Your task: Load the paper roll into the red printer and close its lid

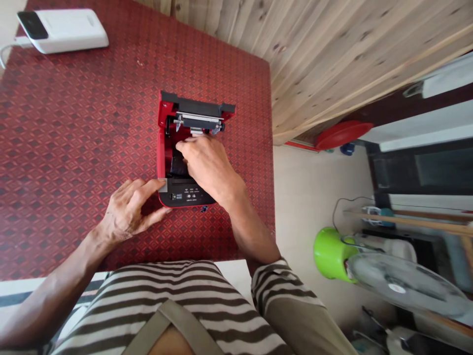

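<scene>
Steadying the red printer point(186, 195) with the left hand point(125, 212).
Its grip lies open on the corner; the right hand point(209, 167) curls inside, hold unclear.

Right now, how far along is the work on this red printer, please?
Done: the cover of the red printer stands open, showing a metal roller. In hand: the right hand reaches into the compartment, above a dark item; the left hand is at a grey tab. Left: the cover is not closed yet.
</scene>
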Available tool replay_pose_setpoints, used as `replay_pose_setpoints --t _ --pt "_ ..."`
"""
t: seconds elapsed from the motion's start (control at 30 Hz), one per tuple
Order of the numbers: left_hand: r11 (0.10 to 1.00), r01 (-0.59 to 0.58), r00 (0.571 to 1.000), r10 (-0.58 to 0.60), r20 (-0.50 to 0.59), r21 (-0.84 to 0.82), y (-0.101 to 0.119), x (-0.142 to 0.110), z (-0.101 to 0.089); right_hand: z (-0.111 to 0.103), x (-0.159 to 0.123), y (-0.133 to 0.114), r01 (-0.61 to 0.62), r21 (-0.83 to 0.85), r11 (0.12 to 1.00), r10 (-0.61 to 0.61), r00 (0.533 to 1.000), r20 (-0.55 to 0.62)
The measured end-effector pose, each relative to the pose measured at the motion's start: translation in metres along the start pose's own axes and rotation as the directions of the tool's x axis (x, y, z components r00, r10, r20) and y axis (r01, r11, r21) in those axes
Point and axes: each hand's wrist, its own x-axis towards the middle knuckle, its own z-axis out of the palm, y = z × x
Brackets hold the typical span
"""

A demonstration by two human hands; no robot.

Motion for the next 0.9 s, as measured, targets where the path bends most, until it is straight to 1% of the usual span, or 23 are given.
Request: replay_pose_setpoints --t 0.07,0.17,0.23,0.27,0.4,0.43,0.5,0.6,0.67,0.73,0.8,0.87,0.9 --pt "1.000 0.007 1.000 -0.007 0.000 0.004 0.000 0.000 0.000 0.001 0.000 0.000 0.001 0.015 1.000 -0.001 1.000 -0.009" --pt "0.999 -0.014 1.000 0.014 0.008 0.037 0.000 0.003 0.000 0.001 -0.007 0.002 0.025 0.084 0.996 -0.020 0.998 -0.058" --pt "0.998 -0.039 0.999 0.038 0.012 0.042 0.000 0.006 0.000 0.004 -0.017 0.008 0.064 0.159 0.985 -0.047 0.992 -0.113" --pt "0.998 -0.047 0.999 0.046 0.010 0.040 0.001 0.007 -0.001 0.006 -0.024 0.013 0.103 0.203 0.974 -0.075 0.987 -0.144" --pt "0.998 -0.023 1.000 0.024 -0.013 0.067 0.013 0.013 -0.010 0.023 -0.054 0.031 0.309 0.368 0.877 -0.202 0.932 -0.299" --pt "0.997 -0.019 1.000 0.020 -0.019 0.069 0.016 0.016 -0.015 0.028 -0.060 0.033 0.338 0.394 0.854 -0.208 0.918 -0.337" --pt "0.998 -0.033 0.999 0.034 -0.012 0.058 0.021 0.024 -0.025 0.039 -0.069 0.033 0.356 0.428 0.831 -0.181 0.899 -0.398" --pt "0.989 -0.103 0.995 0.102 0.014 0.107 0.017 0.051 -0.041 0.054 -0.072 0.027 0.361 0.427 0.829 -0.123 0.863 -0.491" --pt "0.973 -0.150 0.988 0.154 -0.008 0.177 0.007 0.079 -0.048 0.063 -0.070 0.022 0.377 0.393 0.839 -0.100 0.816 -0.569" --pt "0.971 -0.139 0.990 0.142 -0.001 0.196 -0.005 0.113 -0.049 0.071 -0.069 0.019 0.393 0.336 0.856 -0.094 0.756 -0.648" --pt "0.971 -0.108 0.994 0.100 0.047 0.214 -0.017 0.145 -0.045 0.076 -0.068 0.016 0.401 0.262 0.878 -0.098 0.686 -0.721" --pt "0.979 -0.051 0.989 0.022 0.146 0.196 -0.026 0.169 -0.038 0.079 -0.071 0.015 0.385 0.194 0.902 -0.100 0.626 -0.773" --pt "0.986 -0.018 0.980 -0.016 0.196 0.169 -0.028 0.176 -0.035 0.080 -0.072 0.014 0.368 0.170 0.914 -0.097 0.606 -0.790"
